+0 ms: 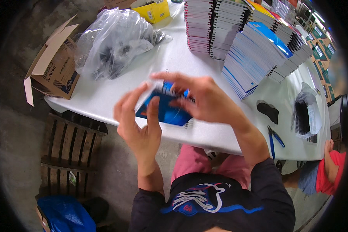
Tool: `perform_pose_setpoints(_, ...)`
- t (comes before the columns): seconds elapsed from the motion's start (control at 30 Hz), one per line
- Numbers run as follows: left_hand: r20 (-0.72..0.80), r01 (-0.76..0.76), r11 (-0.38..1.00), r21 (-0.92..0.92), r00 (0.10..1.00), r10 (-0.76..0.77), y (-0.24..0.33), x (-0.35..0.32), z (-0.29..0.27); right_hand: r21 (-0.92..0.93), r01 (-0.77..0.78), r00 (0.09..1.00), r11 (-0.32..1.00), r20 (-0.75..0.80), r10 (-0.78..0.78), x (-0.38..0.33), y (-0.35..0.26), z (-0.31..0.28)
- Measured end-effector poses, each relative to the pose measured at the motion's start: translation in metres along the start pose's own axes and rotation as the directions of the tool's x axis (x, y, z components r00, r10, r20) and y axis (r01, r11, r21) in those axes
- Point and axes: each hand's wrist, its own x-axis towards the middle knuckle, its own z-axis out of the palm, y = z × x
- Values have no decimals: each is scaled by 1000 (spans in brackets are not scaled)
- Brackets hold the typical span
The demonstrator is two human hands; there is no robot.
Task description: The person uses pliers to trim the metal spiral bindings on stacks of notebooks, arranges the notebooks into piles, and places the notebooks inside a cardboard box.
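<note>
Over the table's front edge I hold a small notebook with a glossy blue cover (170,112) and a black coil binding. My left hand (139,125) grips its left end, thumb on the cover and fingers behind. Across the coil side reaches my right hand (203,94), its fingers bent over the notebook and slightly blurred by motion. A loose end of coil sticks out near the notebook's lower right corner. Blue-handled pliers (275,141) lie on the table to the right, below a dark, flat piece (267,111) whose kind I cannot make out.
Tall stacks of coil-bound notebooks (199,29) and a leaning blue-covered pile (251,58) stand at the back right. A plastic bag of black coils (307,114) lies far right. Left are an open cardboard box (60,69), a clear bag (116,42) and a yellow box (152,11). Another person (330,170) is at right.
</note>
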Motion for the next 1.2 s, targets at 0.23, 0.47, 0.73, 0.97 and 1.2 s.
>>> perform_pose_setpoints(0.23, 463, 357, 934, -18, 831, -309, -62, -36, 6, 647, -421, 776, 636, -107, 622, -1, 99, 30)
perform_pose_setpoints(0.47, 481, 491, 871, -14, 767, -425, -85, -74, 25, 65, -608, 762, 791, -229, 605, -7, 125, 53)
perform_pose_setpoints(0.73, 377, 386, 922, 23, 851, -365, -78, -74, 19, -419, -154, 847, 895, -522, -98, -13, 76, -20)
perform_pose_setpoints(0.97, 263, 297, 951, -86, 927, -266, -40, -59, 30, -629, -672, 635, 391, -761, -132, -63, 68, -223)
perform_pose_setpoints(1.2, 244, 112, 980, -162, 967, -70, -6, -51, 53, -387, -717, 654, 580, -662, 366, -84, 82, -258)
